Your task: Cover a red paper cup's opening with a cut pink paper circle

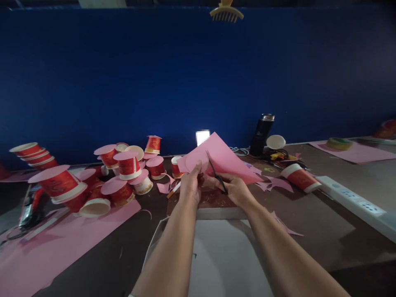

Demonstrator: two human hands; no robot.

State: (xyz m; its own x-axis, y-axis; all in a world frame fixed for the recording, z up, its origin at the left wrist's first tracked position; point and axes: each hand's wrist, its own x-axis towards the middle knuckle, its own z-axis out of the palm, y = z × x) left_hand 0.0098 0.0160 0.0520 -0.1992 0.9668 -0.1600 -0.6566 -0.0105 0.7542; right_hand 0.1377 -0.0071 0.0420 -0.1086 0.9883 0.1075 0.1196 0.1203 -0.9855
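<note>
- Pink sheet [236,159] pinched by left hand [191,185], above table [324,231] toward far edge.
- Scissors [220,180] gripped by right hand [239,189]; cut seems unfinished.
- Several cups [127,168] topped with pink discs [49,173], others left uncovered.

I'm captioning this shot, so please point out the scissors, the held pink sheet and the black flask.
Scissors [220,182]: head view, on the dark handle.
Held pink sheet [227,157]: head view, on its broad flat face.
Black flask [261,136]: head view, on its body.
</note>
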